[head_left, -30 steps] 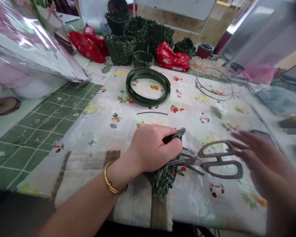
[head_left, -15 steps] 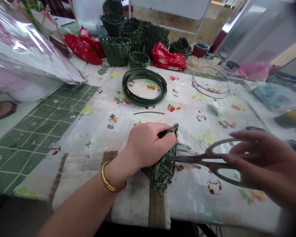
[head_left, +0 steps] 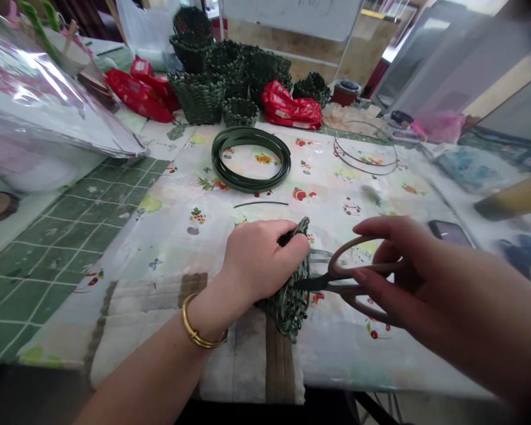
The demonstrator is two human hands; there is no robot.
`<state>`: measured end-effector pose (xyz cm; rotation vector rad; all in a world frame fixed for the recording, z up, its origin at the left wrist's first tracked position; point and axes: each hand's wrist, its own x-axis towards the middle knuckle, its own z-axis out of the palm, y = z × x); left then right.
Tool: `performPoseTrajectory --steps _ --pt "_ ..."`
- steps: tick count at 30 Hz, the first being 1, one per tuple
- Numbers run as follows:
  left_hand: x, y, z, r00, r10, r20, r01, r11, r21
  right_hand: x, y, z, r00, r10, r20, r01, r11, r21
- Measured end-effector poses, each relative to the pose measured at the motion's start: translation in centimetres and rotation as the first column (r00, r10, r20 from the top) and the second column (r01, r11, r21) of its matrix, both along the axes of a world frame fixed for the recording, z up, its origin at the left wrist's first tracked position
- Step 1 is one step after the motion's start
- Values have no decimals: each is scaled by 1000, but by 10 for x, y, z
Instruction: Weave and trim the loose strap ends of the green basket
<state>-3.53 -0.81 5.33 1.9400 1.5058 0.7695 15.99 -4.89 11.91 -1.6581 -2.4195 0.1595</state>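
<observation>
My left hand (head_left: 263,257), with a gold bangle at its wrist, is closed on a small dark green woven basket (head_left: 287,310) tipped on its side. Loose strip ends stick out from the basket toward the right. In my right hand (head_left: 407,271) are scissors (head_left: 363,277), fingers through the handle loops. The dark blades point left, and their tips meet the weave of the basket just below my left fingers. Whether the tips are inside the weave or only against it, I cannot tell. Under my left forearm lies a quilted white-and-brown cloth (head_left: 239,348).
A coil of green strip (head_left: 251,186) and a short loose strip (head_left: 261,203) lie beyond my hands. Farther back stand several woven baskets (head_left: 199,97) and a red packet (head_left: 292,106). A thin wire ring (head_left: 367,165) is at right, near a phone (head_left: 451,233). Plastic-wrapped flowers (head_left: 48,106) are at left.
My right hand and the scissors have moved left, closer to the basket, and the handle loops stand nearer together. My left hand keeps its hold. The whole view has shifted slightly.
</observation>
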Motion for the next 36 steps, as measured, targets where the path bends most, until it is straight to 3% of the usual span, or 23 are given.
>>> performPoseTrajectory --steps 6,9,12,15,19,23,26,30,33,36 --pt "-1 -1 -1 1000 1 -6 -1 1000 8 -12 -17 -3 997 -14 71 6 995 104" --pt "0 -2 -2 1000 -14 1 14 1000 23 -6 -18 -8 996 -81 -43 81 997 8" --pt "1 -2 -2 1000 -27 -1 27 999 46 7 -17 -20 951 -229 -210 201 969 -147" --pt "1 -2 -3 1000 -15 9 14 1000 26 18 -22 -36 831 -412 -374 318 903 -289" --pt "0 -1 -3 1000 9 10 -9 1000 -12 25 -33 -61 559 -574 -598 354 818 -454" --pt "-3 2 -3 992 47 114 -35 994 -108 28 -44 -90 224 -636 -738 306 765 -567" --pt "-6 6 -5 961 115 251 -64 977 -202 20 -51 -109 54 -626 -778 246 764 -597" --pt "-13 14 -9 887 152 436 16 933 -358 5 -58 -110 -24 -683 -730 137 721 -679" --pt "-17 15 -10 880 183 439 -3 925 -380 18 -60 -94 -80 -624 -777 229 748 -624" --pt "-17 7 -8 881 178 440 1 926 -377 45 -60 -84 -20 -645 -764 284 729 -623"
